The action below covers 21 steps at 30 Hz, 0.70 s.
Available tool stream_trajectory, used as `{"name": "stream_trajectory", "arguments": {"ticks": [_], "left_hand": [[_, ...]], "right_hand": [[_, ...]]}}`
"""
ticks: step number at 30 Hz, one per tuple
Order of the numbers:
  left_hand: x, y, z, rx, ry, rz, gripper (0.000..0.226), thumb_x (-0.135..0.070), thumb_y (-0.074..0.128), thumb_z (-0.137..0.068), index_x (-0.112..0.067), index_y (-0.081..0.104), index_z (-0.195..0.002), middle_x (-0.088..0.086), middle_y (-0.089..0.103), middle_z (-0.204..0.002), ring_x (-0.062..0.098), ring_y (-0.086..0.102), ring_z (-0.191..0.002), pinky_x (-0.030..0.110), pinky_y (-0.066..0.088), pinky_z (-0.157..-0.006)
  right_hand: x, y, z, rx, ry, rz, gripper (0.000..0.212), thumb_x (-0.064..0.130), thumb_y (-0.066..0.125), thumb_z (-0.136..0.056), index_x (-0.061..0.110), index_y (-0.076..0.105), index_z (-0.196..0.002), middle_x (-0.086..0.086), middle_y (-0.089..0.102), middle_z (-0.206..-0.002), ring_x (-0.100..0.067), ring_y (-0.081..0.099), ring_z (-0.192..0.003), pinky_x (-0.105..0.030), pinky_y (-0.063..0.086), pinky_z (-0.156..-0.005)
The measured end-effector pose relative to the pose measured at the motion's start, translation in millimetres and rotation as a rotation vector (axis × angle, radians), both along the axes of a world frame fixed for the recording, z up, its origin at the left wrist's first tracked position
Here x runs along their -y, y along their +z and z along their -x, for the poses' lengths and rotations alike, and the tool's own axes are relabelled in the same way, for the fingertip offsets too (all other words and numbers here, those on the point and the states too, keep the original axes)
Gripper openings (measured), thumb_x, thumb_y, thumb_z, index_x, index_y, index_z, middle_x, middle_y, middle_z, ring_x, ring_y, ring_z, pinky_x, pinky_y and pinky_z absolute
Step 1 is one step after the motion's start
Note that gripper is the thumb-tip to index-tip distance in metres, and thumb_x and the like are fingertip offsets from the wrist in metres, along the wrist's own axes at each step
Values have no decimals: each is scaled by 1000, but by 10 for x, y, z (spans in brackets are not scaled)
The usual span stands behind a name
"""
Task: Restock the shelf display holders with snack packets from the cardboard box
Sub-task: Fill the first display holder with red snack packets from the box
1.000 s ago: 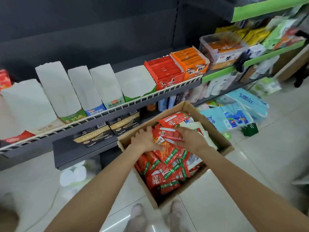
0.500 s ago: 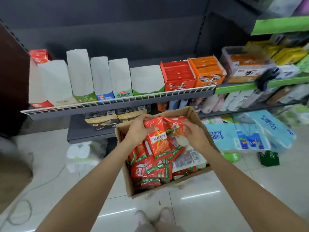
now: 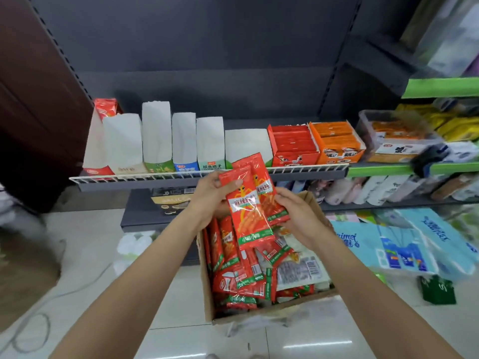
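- Both hands have risen out of the brown cardboard box [image 3: 264,310] since the earlier frames and now hold a small stack of red plastic snack packets with green bottom bands [image 3: 250,203] above its far edge, just near of the white wire shelf rail [image 3: 207,174].
- Left hand [image 3: 211,194]: fingers curl behind the stack, thumb pressed on the top left corner of the front packet.
- Right hand [image 3: 298,213]: fingers wrap the right edge of the stack, steadying the packets behind.
- Step in hand, as judged: squaring the packets before loading a holder. Align the edges, keep the printed faces forward and upright, and grip low enough that the slick film does not fan out or slip.
- Select the holder whose label matches the packet; labels on the holder fronts are mostly too blurred to read.
- Cardboard box: on the floor, open, with many more red packets standing and lying in its left part and some pale packets at its right.
- White card display holders [image 3: 181,141]: a row at the left of the shelf; their contents are not visible from this angle.
- Red open carton [image 3: 294,146] and orange open carton [image 3: 337,143]: right of the white holders, both full of flat packs.
- Clear plastic tub [image 3: 394,136]: farther right, holding orange packs.
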State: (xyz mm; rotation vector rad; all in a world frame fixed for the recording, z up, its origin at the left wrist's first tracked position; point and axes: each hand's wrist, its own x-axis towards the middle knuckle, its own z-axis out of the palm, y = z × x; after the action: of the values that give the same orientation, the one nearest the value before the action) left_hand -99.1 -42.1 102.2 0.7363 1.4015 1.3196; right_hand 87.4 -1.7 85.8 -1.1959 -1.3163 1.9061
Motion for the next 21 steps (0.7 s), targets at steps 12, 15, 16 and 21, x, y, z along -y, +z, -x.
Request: {"name": "stream_trajectory", "arguments": {"ticks": [12, 15, 16, 21], "left_hand": [[316, 322, 1225, -387, 226, -114, 32, -27, 67, -85, -16, 47, -108, -3, 62, -104, 7, 62, -86, 12, 50, -63], [414, 390, 1746, -306, 213, -138, 44, -27, 65, -86, -19, 34, -116, -3, 61, -104, 4, 63, -83, 11, 51, -61], [441, 401, 1937, -299, 187, -143, 51, -27, 65, -87, -20, 29, -122, -2, 61, -105, 5, 63, -84, 13, 52, -64], [488, 394, 2909, -438, 2, -68, 55, -19, 68, -86, -14, 37, -132, 4, 61, -117, 16, 61, -102, 38, 53, -88]], "right_hand": [[286, 306, 1629, 64, 214, -189, 32, 26, 69, -83, 25, 57, -112, 1, 69, -110, -17, 68, -97, -38, 51, -92], [372, 321, 2220, 62, 182, -216, 22, 23, 66, -87, 29, 57, -107, 3, 69, -106, -14, 68, -94, -33, 54, -86], [401, 344, 2412, 72, 162, -238, 21, 23, 65, -88, 29, 57, -106, 4, 69, -105, -13, 68, -92, -29, 54, -82], [432, 399, 3324, 95, 29, -337, 19, 21, 65, -88, 23, 56, -104, 0, 67, -104, -14, 67, -91, -29, 54, -79]]}}
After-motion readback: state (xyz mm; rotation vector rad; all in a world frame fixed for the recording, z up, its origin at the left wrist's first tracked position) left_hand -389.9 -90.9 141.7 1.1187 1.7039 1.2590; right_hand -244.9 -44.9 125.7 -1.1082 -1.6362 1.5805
